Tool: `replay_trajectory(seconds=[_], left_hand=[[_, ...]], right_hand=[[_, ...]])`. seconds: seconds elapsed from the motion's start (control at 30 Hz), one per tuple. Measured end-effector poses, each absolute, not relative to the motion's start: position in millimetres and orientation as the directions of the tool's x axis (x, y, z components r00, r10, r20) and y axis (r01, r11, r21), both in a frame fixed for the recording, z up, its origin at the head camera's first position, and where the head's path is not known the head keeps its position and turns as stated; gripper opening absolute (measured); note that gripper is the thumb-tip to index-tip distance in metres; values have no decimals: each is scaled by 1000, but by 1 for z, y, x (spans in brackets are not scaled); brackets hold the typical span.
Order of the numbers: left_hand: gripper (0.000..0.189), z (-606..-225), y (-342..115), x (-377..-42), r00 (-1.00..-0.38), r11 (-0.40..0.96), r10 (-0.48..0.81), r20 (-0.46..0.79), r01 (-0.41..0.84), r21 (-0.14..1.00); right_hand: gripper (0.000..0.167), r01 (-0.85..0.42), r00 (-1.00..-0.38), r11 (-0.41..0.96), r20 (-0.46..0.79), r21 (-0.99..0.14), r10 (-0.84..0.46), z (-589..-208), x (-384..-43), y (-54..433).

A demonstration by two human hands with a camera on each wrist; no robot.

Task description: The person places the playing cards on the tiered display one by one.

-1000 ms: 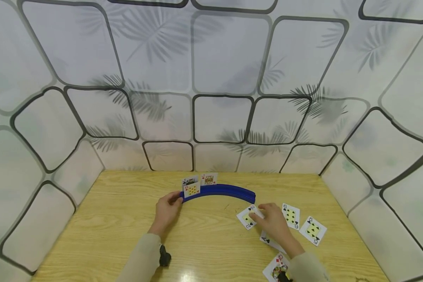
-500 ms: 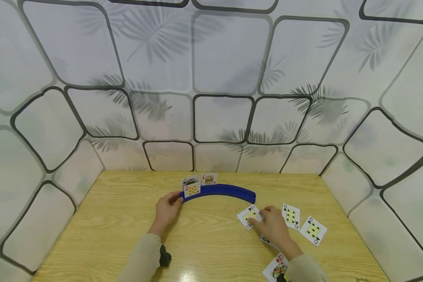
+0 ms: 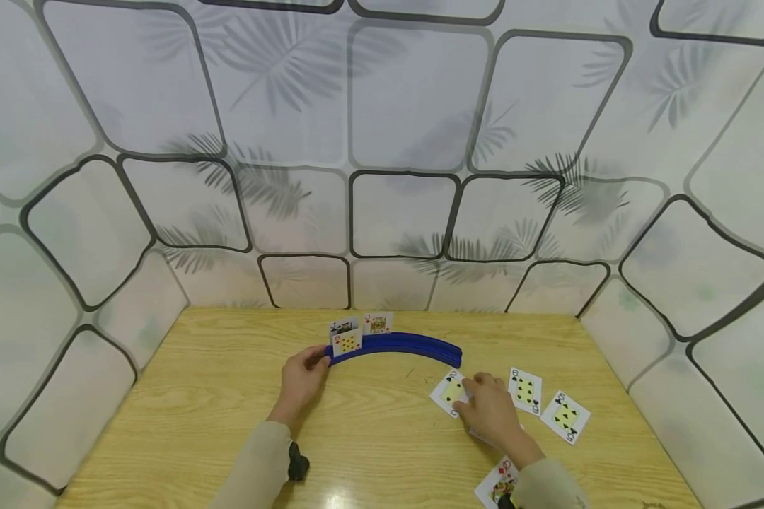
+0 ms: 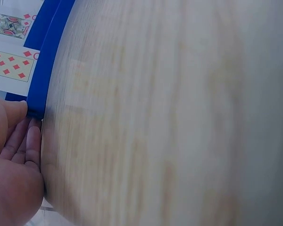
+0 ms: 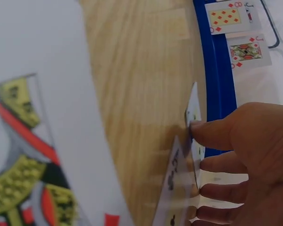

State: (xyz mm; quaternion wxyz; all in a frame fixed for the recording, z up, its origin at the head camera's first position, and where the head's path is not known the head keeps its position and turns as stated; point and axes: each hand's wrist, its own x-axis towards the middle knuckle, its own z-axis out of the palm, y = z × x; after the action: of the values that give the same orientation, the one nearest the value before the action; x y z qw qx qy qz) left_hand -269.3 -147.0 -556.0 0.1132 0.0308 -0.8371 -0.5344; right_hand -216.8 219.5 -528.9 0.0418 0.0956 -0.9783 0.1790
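Note:
My left hand (image 3: 302, 378) pinches the left end of a curved blue card holder (image 3: 414, 344), thumb on top in the left wrist view. A diamonds number card (image 3: 346, 343) stands in the front of the holder, overlapping a black-suited face card (image 3: 342, 326) behind it. A jack of diamonds (image 3: 378, 323) stands upright beside them. My right hand (image 3: 492, 410) holds a two of spades (image 3: 447, 393) by its right side, thumb (image 5: 210, 133) on its face, close over the table. Another card (image 5: 172, 188) lies under this hand, mostly hidden in the head view.
Two black number cards, one (image 3: 525, 390) just right of my right hand and one (image 3: 565, 417) farther right, lie face up on the wooden table (image 3: 369, 438). A queen of diamonds (image 3: 498, 482) lies near the right sleeve. A patterned wall (image 3: 407, 212) encloses the back and sides.
My right hand's fingers have closed in on the two of spades, and the card has shifted slightly right. The left hand and the card holder have stayed put.

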Motion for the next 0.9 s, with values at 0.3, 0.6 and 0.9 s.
replay_trajectory(seconds=[0.3, 0.6, 0.9], left_hand=[[26, -556, -148, -269, -974, 438, -167, 151, 63, 897], [28, -555, -148, -270, -978, 418, -168, 122, 41, 908], [26, -555, -148, -269, -977, 420, -163, 135, 55, 906]], right_hand=[[58, -230, -972, 921, 36, -315, -230, -524, -219, 221], [83, -160, -985, 930, -10, -331, -173, -527, -226, 221], [85, -153, -986, 932, -12, -327, -166, -529, -230, 224]])
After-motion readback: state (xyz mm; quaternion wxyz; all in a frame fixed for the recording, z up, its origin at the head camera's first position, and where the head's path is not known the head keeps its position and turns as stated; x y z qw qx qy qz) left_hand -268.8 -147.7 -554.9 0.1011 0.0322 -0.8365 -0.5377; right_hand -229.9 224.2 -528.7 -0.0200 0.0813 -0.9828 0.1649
